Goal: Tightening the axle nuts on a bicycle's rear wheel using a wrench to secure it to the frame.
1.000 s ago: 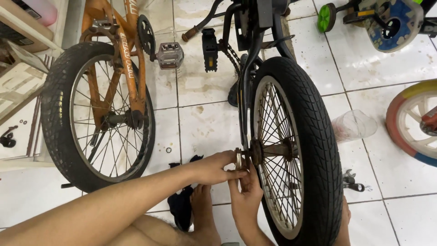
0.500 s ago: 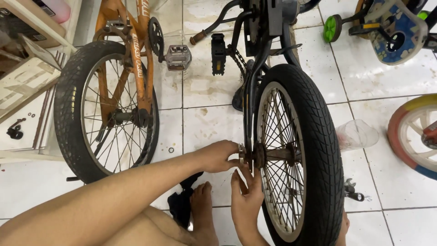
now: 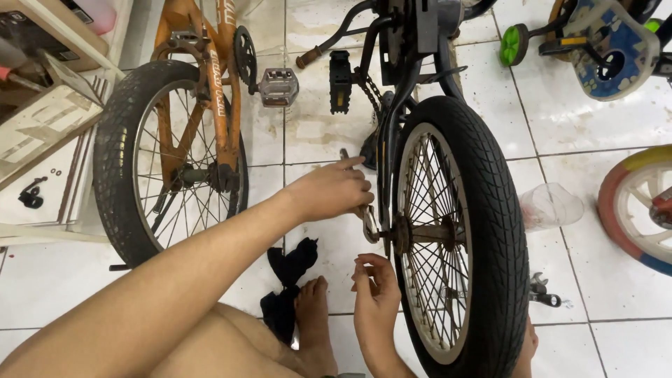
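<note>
1. The right hand has dropped away from the axle and now hovers below it, fingers loosely curled, empty.
2. The left hand grips a wrench at the black wheel hub.
3. A clear plastic cup lies on the tiles at right.

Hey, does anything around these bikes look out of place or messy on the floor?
A few things lie loose on the floor tiles: a crumpled clear plastic cup tipped on its side right of the black tyre, a small metal tool below it, and a black rag by the bare foot.
</note>
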